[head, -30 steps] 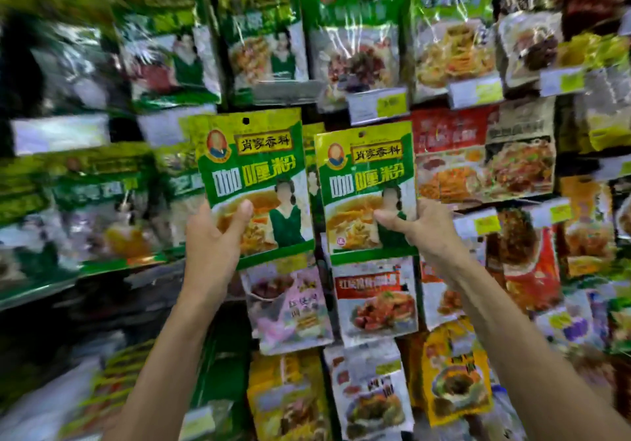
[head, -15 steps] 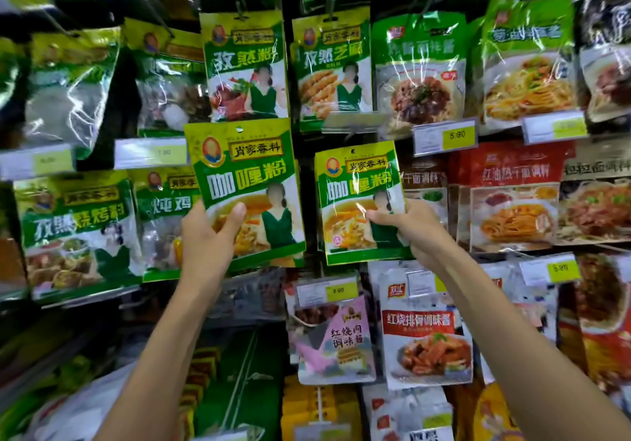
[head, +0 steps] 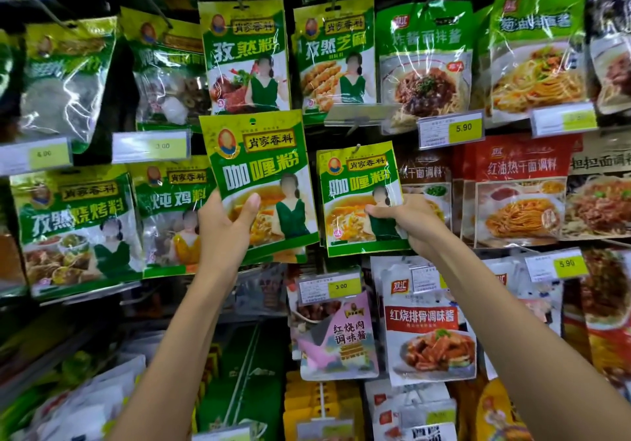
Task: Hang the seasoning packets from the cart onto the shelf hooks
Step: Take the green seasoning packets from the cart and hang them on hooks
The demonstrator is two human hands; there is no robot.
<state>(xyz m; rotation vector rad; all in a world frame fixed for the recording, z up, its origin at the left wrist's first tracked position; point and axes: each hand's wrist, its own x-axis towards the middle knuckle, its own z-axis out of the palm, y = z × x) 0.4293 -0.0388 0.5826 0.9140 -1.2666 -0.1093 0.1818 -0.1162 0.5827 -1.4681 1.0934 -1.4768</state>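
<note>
Green plastic, likely light and floppy: left hand (head: 222,227) grips loose packet (head: 263,167) low, right hand (head: 415,223) pinches hung packet (head: 358,187) beside it.

Near the middle of the shelf (head: 123,99), a green-and-yellow curry packet (head: 259,167) is held up by the left hand (head: 222,232), the thumb pressed on its front and its top edge overlapping the cumin packet (head: 244,58) hung above. A matching second packet (head: 358,187) just to its right is gripped at the lower right corner by the right hand (head: 415,222), its top edge seen at a metal hook (head: 357,148). Below it are hung a price tag (head: 329,287) marked 3.00 and a red rib-sauce packet (head: 430,331)
</note>
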